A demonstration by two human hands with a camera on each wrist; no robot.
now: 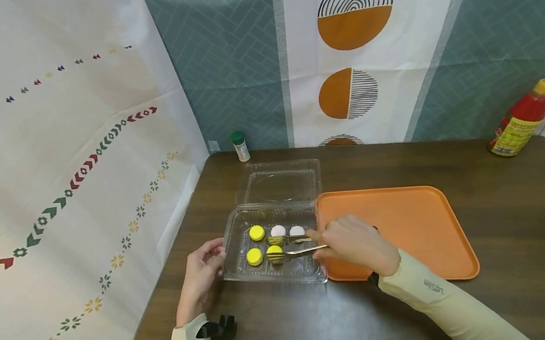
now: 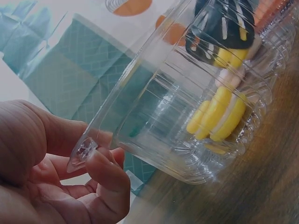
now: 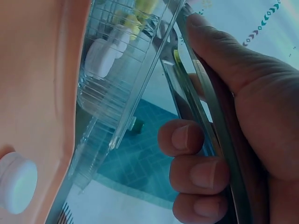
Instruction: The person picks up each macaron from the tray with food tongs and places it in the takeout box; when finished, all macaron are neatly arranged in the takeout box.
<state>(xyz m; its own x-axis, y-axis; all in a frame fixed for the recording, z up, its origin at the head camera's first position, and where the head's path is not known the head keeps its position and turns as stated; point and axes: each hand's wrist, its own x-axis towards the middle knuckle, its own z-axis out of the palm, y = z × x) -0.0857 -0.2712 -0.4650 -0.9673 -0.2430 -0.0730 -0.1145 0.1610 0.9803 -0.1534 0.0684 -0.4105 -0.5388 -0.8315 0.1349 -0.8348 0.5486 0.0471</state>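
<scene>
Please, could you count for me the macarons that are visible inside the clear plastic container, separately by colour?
Yellow macarons: 3
White macarons: 2
Total visible in the clear plastic container: 5

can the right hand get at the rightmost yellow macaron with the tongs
Probably yes: the right hand holds the tongs with their tips at that yellow macaron, and the clear lid is folded back.
</scene>
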